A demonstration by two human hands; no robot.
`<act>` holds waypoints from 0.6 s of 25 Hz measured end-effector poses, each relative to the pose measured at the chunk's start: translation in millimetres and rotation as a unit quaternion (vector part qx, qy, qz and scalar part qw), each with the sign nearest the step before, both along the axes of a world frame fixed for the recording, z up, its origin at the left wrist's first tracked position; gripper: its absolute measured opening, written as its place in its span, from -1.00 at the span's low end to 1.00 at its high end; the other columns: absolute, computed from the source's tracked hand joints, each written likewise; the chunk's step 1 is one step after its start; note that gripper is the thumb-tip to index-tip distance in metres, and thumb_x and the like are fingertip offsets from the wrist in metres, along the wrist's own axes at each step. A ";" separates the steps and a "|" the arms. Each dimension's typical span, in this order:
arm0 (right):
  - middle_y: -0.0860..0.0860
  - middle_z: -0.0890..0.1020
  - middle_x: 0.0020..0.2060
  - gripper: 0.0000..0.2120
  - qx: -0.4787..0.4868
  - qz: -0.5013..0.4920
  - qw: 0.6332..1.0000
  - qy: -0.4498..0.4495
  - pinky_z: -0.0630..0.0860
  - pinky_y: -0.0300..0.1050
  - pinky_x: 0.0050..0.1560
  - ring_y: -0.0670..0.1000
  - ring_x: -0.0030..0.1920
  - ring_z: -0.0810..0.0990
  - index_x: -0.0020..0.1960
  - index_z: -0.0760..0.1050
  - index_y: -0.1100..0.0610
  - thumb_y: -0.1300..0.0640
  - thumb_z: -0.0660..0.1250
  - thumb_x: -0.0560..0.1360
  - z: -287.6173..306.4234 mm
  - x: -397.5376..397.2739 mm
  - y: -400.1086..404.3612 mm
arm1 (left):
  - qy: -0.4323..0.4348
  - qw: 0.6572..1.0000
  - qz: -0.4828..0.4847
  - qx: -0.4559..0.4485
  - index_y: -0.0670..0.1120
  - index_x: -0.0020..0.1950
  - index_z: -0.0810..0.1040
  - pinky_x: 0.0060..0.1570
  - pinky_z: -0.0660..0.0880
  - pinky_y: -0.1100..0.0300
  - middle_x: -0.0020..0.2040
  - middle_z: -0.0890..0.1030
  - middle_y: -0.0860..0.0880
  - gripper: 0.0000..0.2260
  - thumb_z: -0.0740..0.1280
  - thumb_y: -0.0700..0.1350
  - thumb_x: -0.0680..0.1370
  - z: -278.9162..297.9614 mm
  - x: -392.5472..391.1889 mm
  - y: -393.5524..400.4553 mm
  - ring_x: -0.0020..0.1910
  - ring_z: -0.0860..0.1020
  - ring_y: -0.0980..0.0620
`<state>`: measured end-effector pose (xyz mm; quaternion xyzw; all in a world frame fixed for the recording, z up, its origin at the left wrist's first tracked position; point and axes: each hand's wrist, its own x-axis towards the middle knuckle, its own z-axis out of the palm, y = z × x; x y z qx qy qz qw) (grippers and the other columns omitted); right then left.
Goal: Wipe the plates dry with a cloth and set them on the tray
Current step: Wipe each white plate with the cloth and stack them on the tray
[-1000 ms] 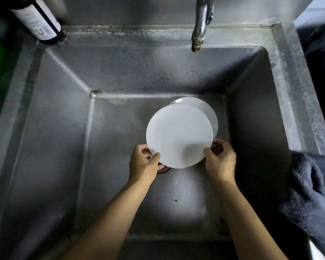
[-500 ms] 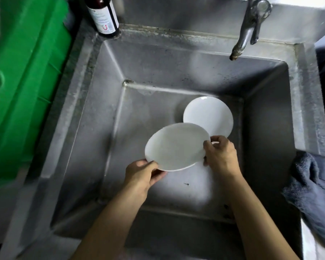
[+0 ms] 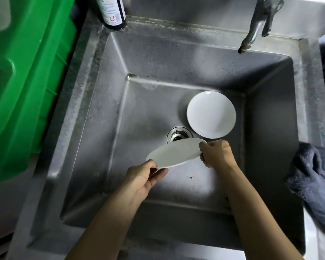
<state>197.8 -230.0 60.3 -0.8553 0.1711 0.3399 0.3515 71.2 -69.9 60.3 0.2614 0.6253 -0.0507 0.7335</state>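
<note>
Now both hands pinch the tilted white plate (image 3: 174, 154), left hand (image 3: 144, 178) low, right hand (image 3: 217, 155) high; the grey cloth (image 3: 315, 182) lies nearer the right.

Scuffed steel sink (image 3: 94, 117), glossy plates (image 3: 211, 114)

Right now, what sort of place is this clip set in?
Probably a kitchen or scullery wash station: a deep, worn steel sink with a tap, white plates in the basin, and a dark cloth draped over the rim.
</note>
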 end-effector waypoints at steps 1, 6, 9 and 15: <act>-0.01 0.48 -0.65 -0.73 0.009 -0.012 1.000 0.008 0.35 -0.27 -0.53 -0.03 -0.64 0.37 -0.35 0.49 0.27 0.21 0.24 0.50 -0.5 -2.6 -0.8 | -0.008 1.000 -0.003 0.009 -0.37 -0.10 0.52 -0.37 0.66 0.09 -0.07 0.61 -0.30 -0.95 0.28 -0.45 0.53 0.3 0.1 1.3 -0.14 0.63 -0.17; 0.07 0.51 -0.57 -0.79 0.065 -0.089 0.994 0.013 0.34 -0.20 -0.50 0.00 -0.61 0.34 -0.31 0.45 0.29 0.29 0.21 0.49 0.6 -17.8 -4.6 | -0.026 0.999 0.002 0.026 -0.31 -0.04 0.54 -0.34 0.67 0.04 -0.05 0.62 -0.29 -0.98 0.33 -0.36 0.55 6.4 10.0 3.9 -0.13 0.64 -0.18; 0.05 0.57 -0.54 -0.85 0.122 -0.133 0.984 -0.005 0.40 -0.19 -0.51 -0.03 -0.58 0.43 -0.03 0.52 0.33 0.29 0.20 0.52 2.5 -35.6 -4.1 | -0.057 0.995 -0.075 -0.014 -0.20 0.11 0.57 -0.16 0.68 -0.07 0.08 0.65 -0.25 -0.84 0.38 -0.30 0.54 12.1 10.5 -7.9 0.03 0.66 -0.23; 0.15 0.68 -0.40 -0.75 0.215 -0.217 0.952 0.026 0.46 -0.19 -0.47 0.01 -0.53 0.51 0.25 0.41 0.33 0.27 0.21 0.59 17.7 -69.2 -9.5 | -0.181 0.976 -0.118 0.017 -0.04 0.30 0.53 0.03 0.65 -0.04 0.16 0.69 -0.13 -0.58 0.21 -0.38 0.52 25.7 21.3 -29.4 0.12 0.68 -0.13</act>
